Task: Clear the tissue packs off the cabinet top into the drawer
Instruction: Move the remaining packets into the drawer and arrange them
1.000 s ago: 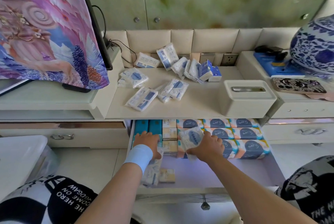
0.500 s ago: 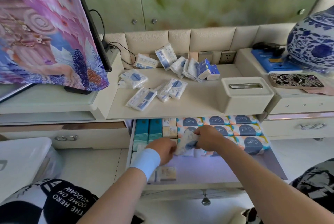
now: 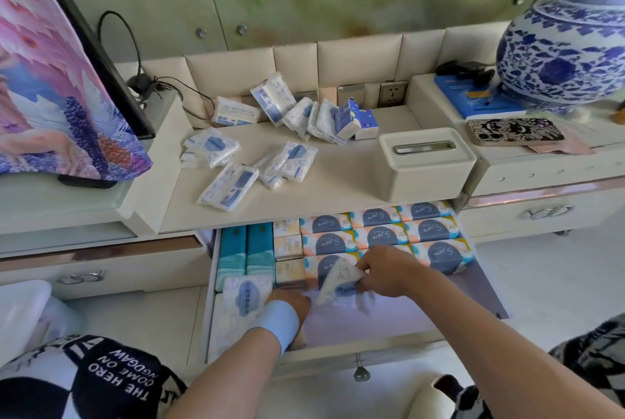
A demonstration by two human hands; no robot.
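Observation:
Several white-and-blue tissue packs (image 3: 230,186) lie scattered on the cream cabinet top (image 3: 341,182), some leaning on the back wall. Below it the drawer (image 3: 378,320) stands pulled out, with rows of orange-and-blue packs (image 3: 431,231) at its back and teal packs (image 3: 245,251) at the left. My right hand (image 3: 385,271) pinches one soft tissue pack (image 3: 340,281) low over the drawer's middle. My left hand (image 3: 292,303), with a blue wristband, rests fingers-down on the drawer floor beside a pack (image 3: 245,297) lying at the front left. Its fingertips are hidden.
A cream tissue box (image 3: 426,163) sits at the right of the cabinet top. A blue-and-white vase (image 3: 568,46), a phone (image 3: 514,131) and a blue book stand on the right unit. A cloth-draped screen (image 3: 57,80) stands at the left. The drawer knob (image 3: 361,373) sticks out toward me.
My right hand has carried its pack down and left toward the drawer's front. My left hand has drawn back from the rear rows to the drawer floor.

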